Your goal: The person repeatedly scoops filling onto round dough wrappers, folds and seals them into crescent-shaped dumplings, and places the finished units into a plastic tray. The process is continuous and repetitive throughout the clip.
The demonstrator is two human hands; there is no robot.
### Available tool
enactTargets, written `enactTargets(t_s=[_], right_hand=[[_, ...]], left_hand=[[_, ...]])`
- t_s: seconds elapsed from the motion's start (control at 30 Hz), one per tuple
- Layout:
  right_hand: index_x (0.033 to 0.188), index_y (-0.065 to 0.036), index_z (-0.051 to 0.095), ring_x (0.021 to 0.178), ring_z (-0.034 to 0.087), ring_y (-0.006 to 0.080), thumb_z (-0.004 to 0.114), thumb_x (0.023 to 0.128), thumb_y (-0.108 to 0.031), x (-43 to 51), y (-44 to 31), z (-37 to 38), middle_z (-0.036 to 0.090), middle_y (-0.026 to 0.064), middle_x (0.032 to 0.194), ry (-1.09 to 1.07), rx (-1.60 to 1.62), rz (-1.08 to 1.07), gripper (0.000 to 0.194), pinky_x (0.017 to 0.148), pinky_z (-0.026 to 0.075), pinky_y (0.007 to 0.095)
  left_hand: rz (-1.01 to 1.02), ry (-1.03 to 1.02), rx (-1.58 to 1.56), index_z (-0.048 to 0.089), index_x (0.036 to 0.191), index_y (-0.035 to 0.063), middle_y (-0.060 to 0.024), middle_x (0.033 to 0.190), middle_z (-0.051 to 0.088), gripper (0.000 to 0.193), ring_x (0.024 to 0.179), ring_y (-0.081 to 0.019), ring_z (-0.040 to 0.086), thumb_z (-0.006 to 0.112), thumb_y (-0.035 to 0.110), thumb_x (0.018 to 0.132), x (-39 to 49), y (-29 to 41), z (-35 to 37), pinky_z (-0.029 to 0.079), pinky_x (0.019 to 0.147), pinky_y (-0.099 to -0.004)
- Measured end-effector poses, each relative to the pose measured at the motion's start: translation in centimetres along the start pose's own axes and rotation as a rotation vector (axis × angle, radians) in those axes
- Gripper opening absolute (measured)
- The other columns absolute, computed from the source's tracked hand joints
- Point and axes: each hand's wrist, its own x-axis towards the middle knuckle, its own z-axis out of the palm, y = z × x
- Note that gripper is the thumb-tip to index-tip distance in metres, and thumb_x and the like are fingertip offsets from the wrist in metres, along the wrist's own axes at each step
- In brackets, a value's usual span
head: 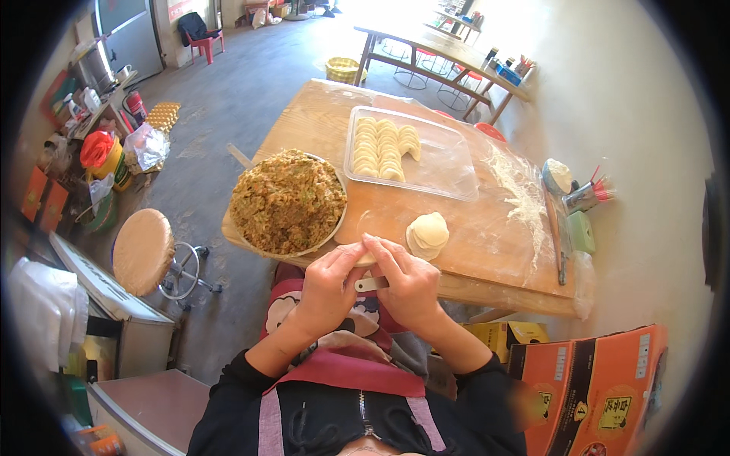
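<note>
My left hand and my right hand meet at the table's near edge. Between their fingertips they pinch a dumpling, mostly hidden by the fingers. A flat metal handle with a hole in its end sticks out from under my right hand, which holds it too. To the left, a large bowl is heaped with chopped filling. A small stack of round dough wrappers lies just beyond my right hand. Farther back, a clear plastic tray holds rows of folded dumplings in its left part.
Loose flour covers the right side of the wooden table. A rolling pin, a knife and a flour bowl line its right edge. A round stool stands left; orange cartons stand at lower right.
</note>
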Motion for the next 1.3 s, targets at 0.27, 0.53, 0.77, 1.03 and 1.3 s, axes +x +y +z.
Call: enactTargets(t_s=[0.27,0.53,0.77,1.03,1.3], right_hand=[[0.126,-0.003,0.066,0.081,0.075,0.0359,0.068,0.09,-0.01,3.8,3.5,2.2,0.076,0.0184,0.098,-0.068,-0.001,0.275,0.037,0.064,0.058,0.0448],[0.11,-0.008,0.074,0.097,0.073,0.038,0.072,0.089,-0.02,11.0,23.3,6.2,0.076,0.0203,0.095,-0.279,-0.359,0.516,0.024,0.087,0.056,0.0505],[0.106,0.0,0.074,0.105,0.072,0.0407,0.066,0.084,-0.015,12.2,25.0,9.3,0.075,0.0255,0.105,-0.442,-0.296,0.607,0.028,0.092,0.058,0.0486],[0.11,-0.007,0.071,0.093,0.071,0.0362,0.079,0.085,-0.022,9.7,18.6,-0.1,0.074,0.0138,0.101,-0.467,0.029,0.501,0.03,0.081,0.055,0.0454],[0.1,-0.007,0.07,0.091,0.069,0.038,0.081,0.083,-0.012,-1.0,11.9,-4.3,0.068,0.0112,0.108,-0.361,0.005,0.259,0.02,0.08,0.057,0.0449]], left_hand=[[-0.238,0.109,-0.531,0.005,0.167,0.0008,-0.0203,0.173,0.02,0.068,0.158,-0.0302,0.027,0.041,0.008,0.11,1.7,-1.2,5.2,0.027,0.125,-0.0402],[-0.244,0.1,-0.666,0.019,0.165,-0.0014,-0.0195,0.172,0.024,0.066,0.153,-0.0349,0.038,0.051,0.002,0.107,1.6,-1.1,3.5,0.043,0.117,-0.0445],[-0.294,0.09,-0.632,0.028,0.161,-0.004,-0.0202,0.168,0.031,0.06,0.15,-0.0346,0.044,0.05,-0.001,0.106,0.6,-0.7,2.2,0.048,0.112,-0.0428],[-0.328,0.085,-0.592,0.044,0.151,-0.004,-0.021,0.161,0.044,0.046,0.142,-0.032,0.054,0.051,-0.002,0.105,-1.2,-0.9,1.4,0.052,0.108,-0.0412],[-0.4,-0.009,-0.679,0.053,0.142,-0.003,-0.0182,0.148,0.059,0.036,0.115,-0.0241,0.07,0.053,0.005,0.107,-2.4,0.2,2.2,0.058,0.092,-0.0344]])
